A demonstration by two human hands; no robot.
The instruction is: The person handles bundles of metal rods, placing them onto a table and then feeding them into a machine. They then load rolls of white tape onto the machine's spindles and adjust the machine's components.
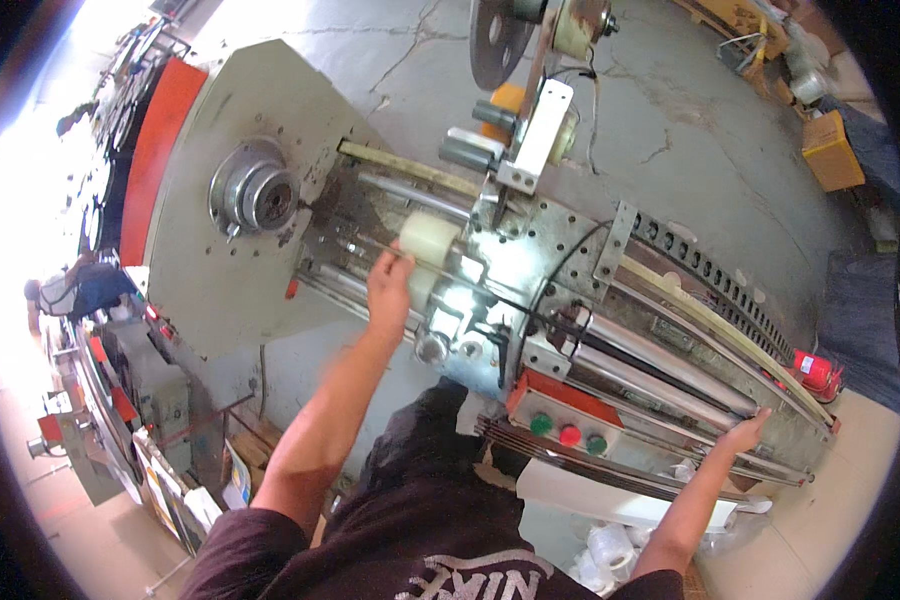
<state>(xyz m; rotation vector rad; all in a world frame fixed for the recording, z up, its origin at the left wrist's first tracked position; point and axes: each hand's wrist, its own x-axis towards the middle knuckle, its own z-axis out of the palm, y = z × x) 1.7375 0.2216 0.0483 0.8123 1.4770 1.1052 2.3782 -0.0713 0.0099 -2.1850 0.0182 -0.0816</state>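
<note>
The left hand (390,288) has a thin rod (438,268) in its grip; the right hand (744,432) is at a shiny tube (668,359), grip unclear.

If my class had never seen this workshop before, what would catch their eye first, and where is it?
Probably the big grey housing at upper left, with its orange-red edge and round metal chuck. Next, the red-topped control box at lower centre, with green, red and green buttons. Then the person's hands: left hand pinching a thin rod beside a white roller, right hand at a metal tube's right end.
</note>
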